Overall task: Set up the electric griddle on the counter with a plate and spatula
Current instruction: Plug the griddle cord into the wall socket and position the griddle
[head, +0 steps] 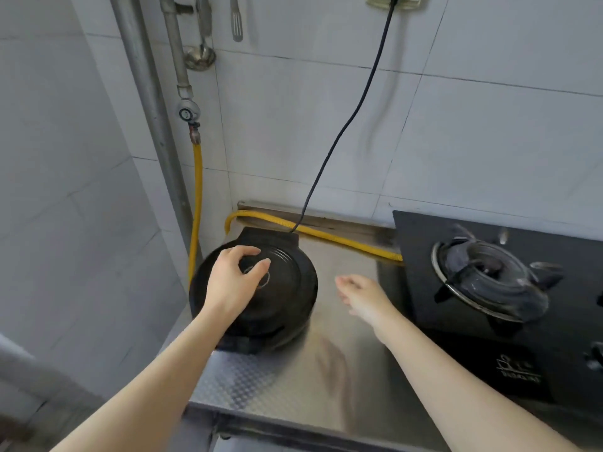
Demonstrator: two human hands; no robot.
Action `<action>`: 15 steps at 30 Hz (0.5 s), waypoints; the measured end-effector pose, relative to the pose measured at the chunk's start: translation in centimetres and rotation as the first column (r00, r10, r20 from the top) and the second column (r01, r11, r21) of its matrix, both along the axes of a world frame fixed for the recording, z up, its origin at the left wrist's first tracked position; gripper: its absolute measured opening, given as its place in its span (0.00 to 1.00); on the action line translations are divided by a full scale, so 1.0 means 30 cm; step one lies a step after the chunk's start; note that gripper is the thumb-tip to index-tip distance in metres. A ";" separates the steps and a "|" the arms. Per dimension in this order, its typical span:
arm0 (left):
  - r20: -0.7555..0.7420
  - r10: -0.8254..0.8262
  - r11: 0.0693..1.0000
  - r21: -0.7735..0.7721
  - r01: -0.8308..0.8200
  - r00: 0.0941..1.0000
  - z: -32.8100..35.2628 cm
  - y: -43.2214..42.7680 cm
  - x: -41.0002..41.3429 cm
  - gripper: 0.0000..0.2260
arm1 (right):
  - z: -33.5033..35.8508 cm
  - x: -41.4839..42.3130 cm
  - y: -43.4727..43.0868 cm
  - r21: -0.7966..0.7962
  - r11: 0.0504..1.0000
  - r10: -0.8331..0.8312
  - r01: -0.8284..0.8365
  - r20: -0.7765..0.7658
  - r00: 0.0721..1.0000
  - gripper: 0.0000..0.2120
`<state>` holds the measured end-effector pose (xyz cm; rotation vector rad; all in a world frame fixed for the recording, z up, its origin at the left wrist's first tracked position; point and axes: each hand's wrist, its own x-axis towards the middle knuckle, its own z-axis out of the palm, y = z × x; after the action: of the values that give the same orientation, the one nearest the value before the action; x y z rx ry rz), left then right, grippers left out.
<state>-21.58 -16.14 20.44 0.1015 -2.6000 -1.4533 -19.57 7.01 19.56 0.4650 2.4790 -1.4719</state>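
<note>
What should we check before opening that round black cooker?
1. Round black electric griddle sits flat on the steel counter: ok.
2. Black power cord reaches the wall socket: ok; whether it is switched on: cannot tell.
3. Left hand on the lid: ok.
4. Right hand empty, hovering over the counter: ok.
5. Plate beside the griddle: not ok, none visible.
6. Slotted metal spatula at hand: not ok, hanging on the wall.
</note>
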 end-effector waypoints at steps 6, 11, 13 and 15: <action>-0.036 -0.031 0.999 -0.041 0.030 0.999 -0.032 0.157 0.299 0.11 | 0.011 0.260 0.105 -0.153 0.987 -0.057 0.045 -0.079 0.995 0.11; -0.027 -0.026 0.996 -0.088 0.024 0.999 -0.102 0.184 0.471 0.09 | -0.041 0.412 0.070 -0.204 0.976 -0.095 0.074 -0.091 0.991 0.08; -0.022 -0.031 0.993 -0.110 0.028 0.999 -0.170 0.187 0.533 0.07 | -0.094 0.475 0.032 -0.223 0.973 -0.076 0.059 -0.067 0.995 0.08; -0.002 -0.041 0.990 -0.133 0.040 0.999 -0.260 0.188 0.595 0.06 | -0.167 0.540 -0.004 -0.273 0.960 -0.074 0.064 -0.027 0.997 0.07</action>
<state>-3.73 -10.50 12.63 0.0289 -2.7008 -1.2864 -3.36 6.91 14.55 0.4787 2.2581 -1.8299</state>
